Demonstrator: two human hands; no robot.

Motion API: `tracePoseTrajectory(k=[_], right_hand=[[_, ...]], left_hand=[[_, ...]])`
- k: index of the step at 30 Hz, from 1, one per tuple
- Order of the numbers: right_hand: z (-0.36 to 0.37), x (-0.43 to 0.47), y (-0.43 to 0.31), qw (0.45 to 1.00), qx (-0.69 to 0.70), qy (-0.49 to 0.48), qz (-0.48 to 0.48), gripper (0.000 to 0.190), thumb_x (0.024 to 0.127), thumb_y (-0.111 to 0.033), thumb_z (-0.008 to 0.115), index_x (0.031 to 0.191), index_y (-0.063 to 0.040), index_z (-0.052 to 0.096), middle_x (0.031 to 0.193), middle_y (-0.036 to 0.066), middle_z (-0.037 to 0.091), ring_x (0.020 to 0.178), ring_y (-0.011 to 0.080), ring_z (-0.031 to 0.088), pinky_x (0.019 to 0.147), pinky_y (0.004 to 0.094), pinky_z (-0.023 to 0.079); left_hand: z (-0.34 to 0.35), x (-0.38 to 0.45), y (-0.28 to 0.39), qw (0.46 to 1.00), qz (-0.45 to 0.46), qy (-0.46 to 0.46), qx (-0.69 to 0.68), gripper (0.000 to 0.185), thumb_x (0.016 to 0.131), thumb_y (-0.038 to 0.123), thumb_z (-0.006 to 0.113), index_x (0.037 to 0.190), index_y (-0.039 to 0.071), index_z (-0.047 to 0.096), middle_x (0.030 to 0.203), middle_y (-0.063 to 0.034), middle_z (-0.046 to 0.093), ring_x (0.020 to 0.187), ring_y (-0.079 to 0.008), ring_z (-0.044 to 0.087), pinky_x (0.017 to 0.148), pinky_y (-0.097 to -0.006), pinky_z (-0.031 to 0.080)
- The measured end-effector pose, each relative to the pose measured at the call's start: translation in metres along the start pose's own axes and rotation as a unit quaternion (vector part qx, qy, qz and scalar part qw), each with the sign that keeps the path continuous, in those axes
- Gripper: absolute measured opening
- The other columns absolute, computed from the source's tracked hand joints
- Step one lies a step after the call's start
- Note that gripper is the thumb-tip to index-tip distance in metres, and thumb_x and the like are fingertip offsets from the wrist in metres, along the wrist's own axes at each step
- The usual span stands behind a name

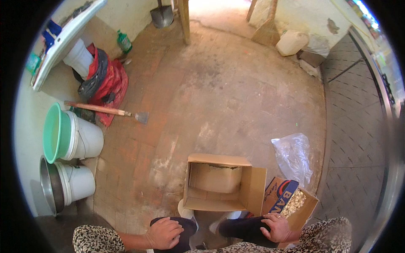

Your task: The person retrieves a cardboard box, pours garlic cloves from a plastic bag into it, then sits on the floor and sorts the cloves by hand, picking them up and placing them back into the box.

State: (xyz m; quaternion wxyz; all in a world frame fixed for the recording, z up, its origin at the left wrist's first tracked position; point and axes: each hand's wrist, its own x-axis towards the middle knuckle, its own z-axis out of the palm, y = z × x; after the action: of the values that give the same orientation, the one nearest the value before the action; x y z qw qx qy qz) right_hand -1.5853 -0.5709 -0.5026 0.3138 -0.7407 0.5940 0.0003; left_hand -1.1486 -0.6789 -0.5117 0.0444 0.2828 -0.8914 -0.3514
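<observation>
My left hand point(166, 232) rests on my left knee with its fingers bent over the dark trousers point(189, 224). Over on the other thigh lies my right hand point(276, 227), holding nothing, its thumb spread from the fingers. An open cardboard box point(218, 182) stands in front of my feet, a flap folded out to the right, and only bare cardboard shows inside. Just beyond my right hand is a second, printed carton point(278, 193) that bears writing. It holds many small pale pieces point(294, 202), perhaps garlic cloves or peanuts; I cannot tell which.
Clear plastic bag point(292, 156) on the brick floor at right, beside a dark metal panel point(354, 126). At left stand white buckets point(90, 136) topped by a green basin point(52, 132) and a metal bowl point(47, 186), with a wood-handled scraper point(107, 109) and red sack point(115, 76) beyond.
</observation>
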Motion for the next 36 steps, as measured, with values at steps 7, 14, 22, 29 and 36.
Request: tracePoseTrajectory(k=[7, 14, 22, 29, 36], right_hand=[[-0.032, 0.028, -0.026, 0.993, 0.069, -0.090, -0.029, 0.028, 0.088, -0.029, 0.061, 0.098, -0.004, 0.068, 0.108, 0.014, 0.065, 0.104, 0.0312, 0.061, 0.091, 0.0403, 0.049], [-0.028, 0.001, -0.059, 0.982, 0.062, -0.135, 0.117, 0.034, 0.092, -0.032, 0.054, 0.104, -0.002, 0.065, 0.109, 0.018, 0.064, 0.097, 0.0363, 0.061, 0.086, 0.0462, 0.049], [-0.081, -0.105, -0.169, 0.880, 0.117, -0.150, 0.436, 0.061, 0.088, -0.047, 0.055, 0.141, -0.019, 0.044, 0.130, 0.018, 0.057, 0.119, 0.0370, 0.055, 0.097, 0.0529, 0.043], [-0.137, -0.081, -0.108, 0.798, 0.254, -0.246, 0.489, 0.047, 0.092, -0.043, 0.053, 0.126, -0.011, 0.058, 0.114, 0.015, 0.065, 0.107, 0.0263, 0.062, 0.090, 0.0415, 0.049], [-0.218, 0.053, -0.119, 0.782, 0.360, -0.058, 0.505, 0.041, 0.093, -0.039, 0.054, 0.120, -0.008, 0.061, 0.107, 0.014, 0.067, 0.099, 0.0241, 0.064, 0.085, 0.0397, 0.051]], left_hand=[[-0.007, 0.010, -0.009, 0.993, -0.037, -0.051, -0.102, 0.024, 0.077, 0.016, 0.064, 0.099, 0.008, 0.067, 0.095, -0.0080, 0.066, 0.093, -0.0271, 0.063, 0.084, -0.0400, 0.050], [-0.008, 0.035, 0.040, 0.971, -0.161, -0.174, -0.027, 0.028, 0.083, 0.019, 0.055, 0.105, 0.005, 0.065, 0.100, -0.0121, 0.064, 0.097, -0.0308, 0.062, 0.079, -0.0421, 0.052], [-0.090, 0.106, 0.108, 0.901, -0.428, 0.015, -0.076, 0.035, 0.075, 0.016, 0.062, 0.106, 0.000, 0.064, 0.108, -0.0245, 0.060, 0.099, -0.0408, 0.059, 0.088, -0.0448, 0.049], [-0.395, 0.288, -0.001, 0.886, -0.344, 0.301, -0.079, 0.045, 0.078, 0.012, 0.064, 0.121, 0.002, 0.058, 0.125, -0.0211, 0.055, 0.117, -0.0372, 0.053, 0.100, -0.0425, 0.044], [-0.763, 0.480, -0.127, 0.849, -0.115, 0.512, 0.061, 0.059, 0.079, 0.011, 0.060, 0.133, -0.006, 0.043, 0.137, -0.0267, 0.045, 0.129, -0.0372, 0.043, 0.109, -0.0415, 0.035]])
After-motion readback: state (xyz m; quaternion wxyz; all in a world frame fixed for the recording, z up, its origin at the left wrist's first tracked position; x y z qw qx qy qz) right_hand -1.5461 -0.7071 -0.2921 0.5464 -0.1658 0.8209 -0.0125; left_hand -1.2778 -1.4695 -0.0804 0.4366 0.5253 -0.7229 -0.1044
